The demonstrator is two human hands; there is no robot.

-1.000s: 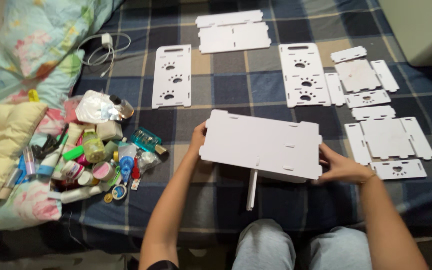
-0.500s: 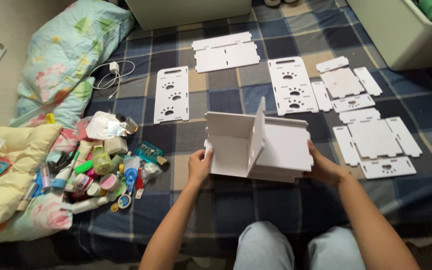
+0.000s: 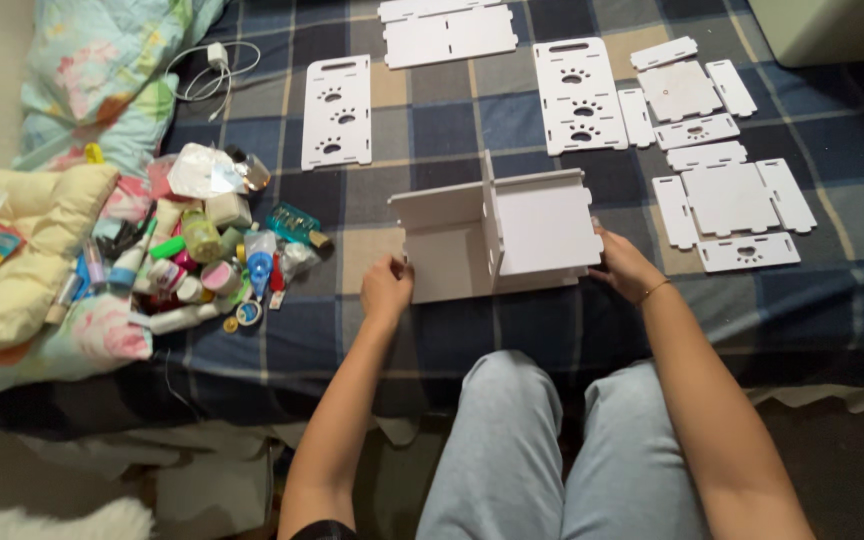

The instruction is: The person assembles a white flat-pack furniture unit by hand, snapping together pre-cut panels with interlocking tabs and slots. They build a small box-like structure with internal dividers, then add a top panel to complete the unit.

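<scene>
**Both hands on half-built white panel assy, near edge of bed**

Nearest: knees in light jeans point(image 3: 542, 450) at the bed's near edge. Blue/tan plaid blanket point(image 3: 452, 120) covers the bed.

L hand point(image 3: 386, 290) closed on the near-left corner of the white panel assembly point(image 3: 497, 235), fingers curled on its edge. R hand point(image 3: 624, 268) pressed to the near-right corner, thin bracelet on wrist; fingers partly behind the panel, so can't tell if wrapped or just flat against it.

Assy sits on the blanket close to the near edge, roughly centre. Flat base, upright back wall, one upright divider across the middle.

Left side of bed: heap of small cosmetics bottles & tubes point(image 3: 197, 255), beside a cream cushion point(image 3: 22, 240) and floral pillow point(image 3: 102, 70). White charger w/ cable point(image 3: 214, 60) past that, twd far-left corner.

Further back, loose white panels laid flat, apart from assy: paw-cutout panel point(image 3: 336, 110) left-centre, second paw panel point(image 3: 578, 95) right-centre, long panels point(image 3: 447, 30) at far edge, cluster of small pieces point(image 3: 727, 205) on the right side.
</scene>
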